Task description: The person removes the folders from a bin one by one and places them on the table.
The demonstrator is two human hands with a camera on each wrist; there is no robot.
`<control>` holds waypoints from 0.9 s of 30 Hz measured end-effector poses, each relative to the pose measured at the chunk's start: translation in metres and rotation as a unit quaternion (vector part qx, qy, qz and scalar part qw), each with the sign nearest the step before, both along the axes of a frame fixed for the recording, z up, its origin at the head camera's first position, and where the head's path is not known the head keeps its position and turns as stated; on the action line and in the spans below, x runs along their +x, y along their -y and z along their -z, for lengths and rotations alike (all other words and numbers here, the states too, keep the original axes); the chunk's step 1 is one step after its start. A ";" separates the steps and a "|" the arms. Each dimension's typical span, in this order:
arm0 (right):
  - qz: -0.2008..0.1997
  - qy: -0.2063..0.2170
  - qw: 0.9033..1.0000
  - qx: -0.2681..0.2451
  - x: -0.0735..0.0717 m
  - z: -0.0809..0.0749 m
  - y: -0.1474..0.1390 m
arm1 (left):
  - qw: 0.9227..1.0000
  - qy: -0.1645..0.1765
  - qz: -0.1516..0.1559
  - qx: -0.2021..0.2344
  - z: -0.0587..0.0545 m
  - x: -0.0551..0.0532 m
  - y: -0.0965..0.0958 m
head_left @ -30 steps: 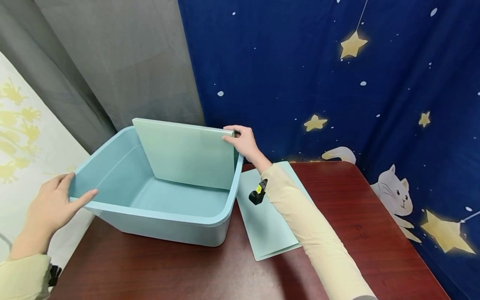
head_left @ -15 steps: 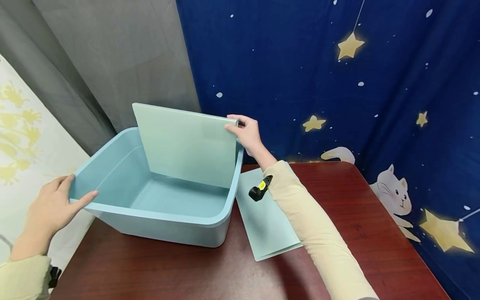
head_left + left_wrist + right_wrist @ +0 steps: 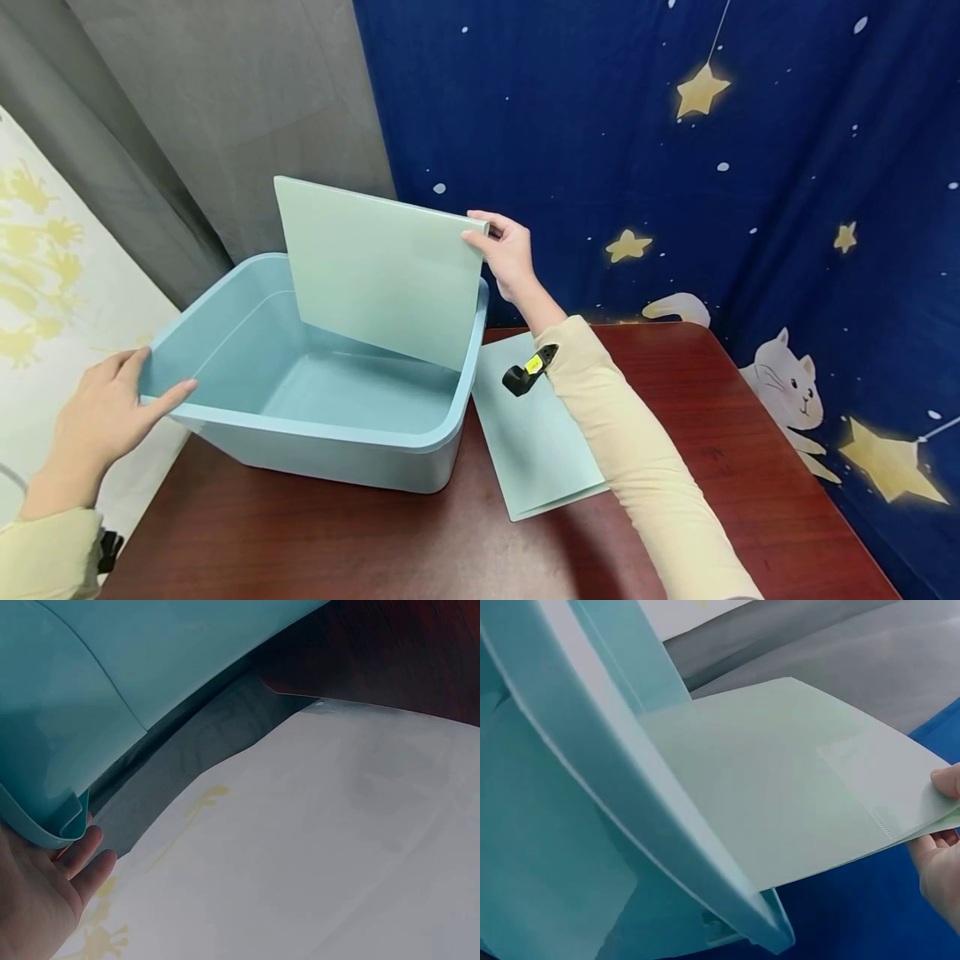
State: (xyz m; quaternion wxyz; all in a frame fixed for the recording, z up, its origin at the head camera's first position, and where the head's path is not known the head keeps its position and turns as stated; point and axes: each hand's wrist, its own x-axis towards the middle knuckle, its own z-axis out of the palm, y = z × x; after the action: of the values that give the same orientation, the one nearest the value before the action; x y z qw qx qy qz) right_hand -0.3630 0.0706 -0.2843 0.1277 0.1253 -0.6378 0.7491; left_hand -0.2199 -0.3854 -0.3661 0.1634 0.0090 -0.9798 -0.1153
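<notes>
A pale green file folder stands on edge, its lower part inside the light blue plastic tub. My right hand pinches the folder's upper right corner between thumb and fingers. In the right wrist view the folder slants up past the tub rim, the hand at its far end. At the tub's near left corner my left hand holds the rim, thumb over the edge. From the left wrist view, its fingers lie under the rim's outer side.
Another pale green folder lies flat on the dark red wooden table, right of the tub and under my right forearm. Grey and blue starry curtains hang behind. White cloth is at the left.
My right hand has risen and shifted slightly right, lifting the folder higher out of the tub, with its right end tilted lower. The left hand stays on the rim.
</notes>
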 end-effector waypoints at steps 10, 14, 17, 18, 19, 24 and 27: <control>0.010 -0.025 0.998 -0.052 0.005 -0.016 -0.002 | 1.000 0.008 -0.001 -0.003 0.000 -0.001 0.001; 0.021 -0.033 0.995 -0.088 0.010 -0.024 -0.005 | 1.000 0.011 -0.003 -0.004 -0.001 -0.002 0.000; 0.025 -0.036 0.993 -0.112 0.011 -0.028 -0.008 | 1.000 0.012 -0.004 -0.004 -0.001 -0.002 0.000; 0.026 -0.038 0.992 -0.118 0.011 -0.029 -0.009 | 1.000 0.012 -0.005 -0.005 -0.001 -0.002 0.000; 0.027 -0.040 0.991 -0.125 0.012 -0.030 -0.010 | 1.000 0.011 -0.005 -0.005 -0.001 -0.002 0.000; 0.023 -0.049 0.985 -0.162 0.014 -0.037 -0.016 | 1.000 0.009 -0.006 -0.005 -0.001 -0.001 0.000; 0.023 -0.058 0.983 -0.175 0.018 -0.043 -0.021 | 1.000 0.007 -0.007 -0.005 -0.001 -0.001 -0.001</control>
State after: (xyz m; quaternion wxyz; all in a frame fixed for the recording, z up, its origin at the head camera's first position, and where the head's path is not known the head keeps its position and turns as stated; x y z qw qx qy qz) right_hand -0.3454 0.0913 -0.2415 0.2018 0.1288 -0.4908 0.8377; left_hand -0.2207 -0.3848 -0.3655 0.1572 0.0158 -0.9814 -0.1094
